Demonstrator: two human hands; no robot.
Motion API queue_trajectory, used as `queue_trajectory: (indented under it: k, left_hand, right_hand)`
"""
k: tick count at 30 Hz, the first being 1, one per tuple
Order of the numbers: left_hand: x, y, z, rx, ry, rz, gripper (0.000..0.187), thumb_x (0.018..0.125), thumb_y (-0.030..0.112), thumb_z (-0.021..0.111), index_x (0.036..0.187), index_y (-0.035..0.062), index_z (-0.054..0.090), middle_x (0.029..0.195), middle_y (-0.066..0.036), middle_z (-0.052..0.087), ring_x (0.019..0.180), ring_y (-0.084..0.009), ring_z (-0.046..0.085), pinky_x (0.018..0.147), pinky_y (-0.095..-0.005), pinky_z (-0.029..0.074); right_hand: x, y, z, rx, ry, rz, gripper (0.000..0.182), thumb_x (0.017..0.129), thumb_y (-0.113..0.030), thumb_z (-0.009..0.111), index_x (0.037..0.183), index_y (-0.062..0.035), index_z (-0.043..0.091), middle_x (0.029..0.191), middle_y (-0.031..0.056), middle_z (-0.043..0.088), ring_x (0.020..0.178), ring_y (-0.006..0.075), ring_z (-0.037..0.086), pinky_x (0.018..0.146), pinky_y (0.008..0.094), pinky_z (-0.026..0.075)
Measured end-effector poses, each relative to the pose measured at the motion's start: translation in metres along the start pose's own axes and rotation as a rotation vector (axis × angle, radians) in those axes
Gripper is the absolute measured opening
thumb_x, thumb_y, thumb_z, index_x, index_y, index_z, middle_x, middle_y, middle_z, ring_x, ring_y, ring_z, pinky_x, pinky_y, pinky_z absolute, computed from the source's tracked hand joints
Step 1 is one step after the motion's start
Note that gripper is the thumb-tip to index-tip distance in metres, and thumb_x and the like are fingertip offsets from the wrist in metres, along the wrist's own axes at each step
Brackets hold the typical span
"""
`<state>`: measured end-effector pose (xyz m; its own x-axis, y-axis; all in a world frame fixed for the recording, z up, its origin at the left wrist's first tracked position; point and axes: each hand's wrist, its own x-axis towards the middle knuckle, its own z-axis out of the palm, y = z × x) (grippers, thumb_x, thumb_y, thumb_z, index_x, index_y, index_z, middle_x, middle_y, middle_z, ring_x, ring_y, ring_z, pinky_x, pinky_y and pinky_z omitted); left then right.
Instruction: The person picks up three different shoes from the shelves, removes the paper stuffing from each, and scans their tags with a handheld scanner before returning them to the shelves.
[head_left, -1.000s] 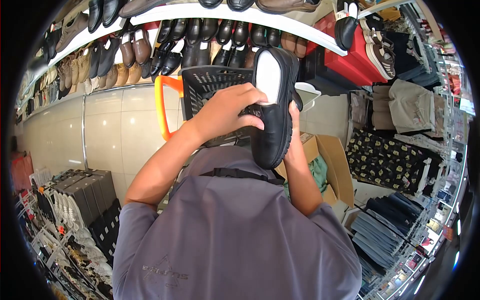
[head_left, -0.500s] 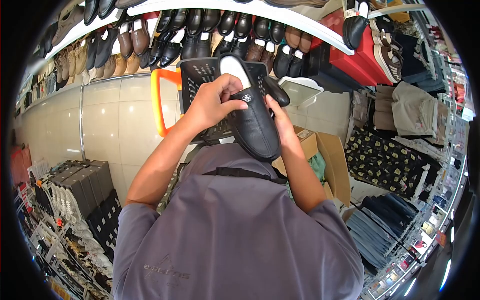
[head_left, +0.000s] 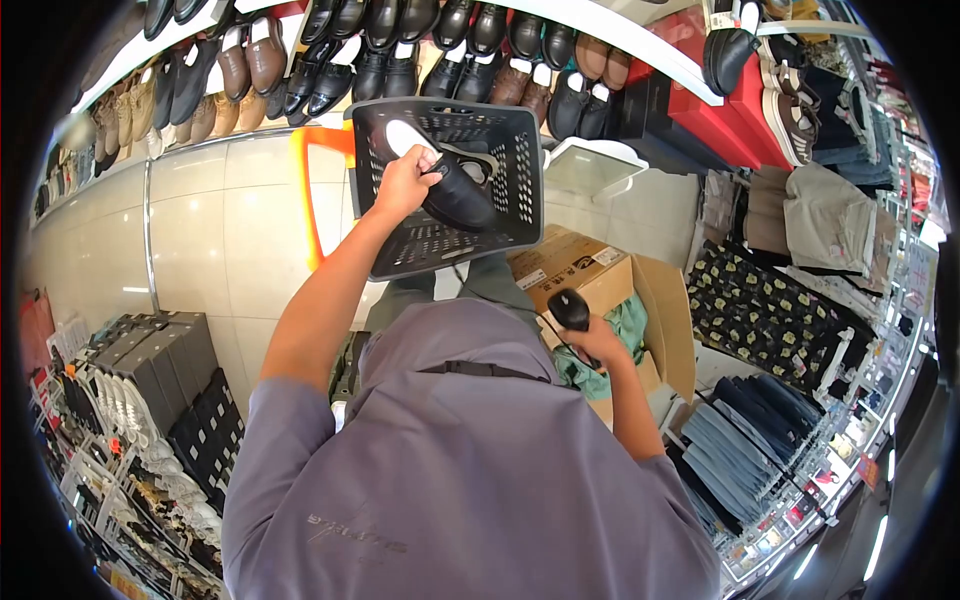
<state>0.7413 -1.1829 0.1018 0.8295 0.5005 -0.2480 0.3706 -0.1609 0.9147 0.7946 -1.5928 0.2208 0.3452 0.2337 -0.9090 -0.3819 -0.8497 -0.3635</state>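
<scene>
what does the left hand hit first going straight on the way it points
Likely the far wall of the basket, leaving aside the shoe the left hand holds, but depth is unclear.

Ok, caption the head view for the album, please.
Left hand holds a black shoe at the dark basket; right hand grips a black handheld device by the open cardboard box.

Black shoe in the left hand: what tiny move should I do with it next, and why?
I'd probably lower the shoe gently: the left hand holds it near its opening, and from above it shows inside the basket's rim.
</scene>
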Motion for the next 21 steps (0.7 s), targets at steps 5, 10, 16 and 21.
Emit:
queue_trajectory:
  k: [5,10,16,21]
  left_hand:
    - [0.005,-0.054,0.02,0.117,0.037,-0.058,0.028,0.075,0.004,0.074,0.097,0.0037,0.057,0.076,-0.007,0.063,0.069,-0.0162,0.06,0.068,-0.0294,0.048]
    - [0.004,-0.084,0.032,0.136,-0.006,-0.121,0.026,0.075,0.002,0.071,0.097,0.0053,0.057,0.083,-0.011,0.066,0.081,-0.0283,0.065,0.074,-0.0377,0.05]
    - [-0.007,-0.111,0.043,0.174,-0.049,-0.158,0.023,0.077,-0.005,0.063,0.097,0.0044,0.057,0.091,-0.014,0.067,0.09,-0.032,0.065,0.079,-0.0399,0.05]
    - [-0.011,-0.135,0.047,0.194,-0.002,-0.112,0.025,0.073,-0.01,0.058,0.095,0.0028,0.056,0.091,-0.016,0.067,0.09,-0.0333,0.064,0.079,-0.039,0.049]
  right_hand:
    - [-0.036,0.042,0.005,-0.282,0.039,0.193,0.026,0.07,-0.021,0.074,0.083,-0.0017,0.063,0.06,0.0049,0.057,0.044,0.0129,0.052,0.043,0.0282,0.041]
    - [-0.071,0.079,0.003,-0.39,0.036,0.357,0.032,0.068,-0.023,0.075,0.089,-0.0019,0.064,0.062,0.0062,0.058,0.046,0.0147,0.054,0.044,0.0296,0.045]
    - [-0.082,0.073,0.022,-0.356,0.078,0.396,0.039,0.066,-0.023,0.075,0.094,0.0013,0.063,0.064,0.0109,0.062,0.049,0.0189,0.059,0.047,0.0324,0.048]
    - [-0.076,0.063,0.039,-0.477,0.07,0.315,0.041,0.069,-0.024,0.073,0.099,0.0015,0.063,0.072,0.0142,0.065,0.054,0.0225,0.063,0.053,0.0346,0.051]
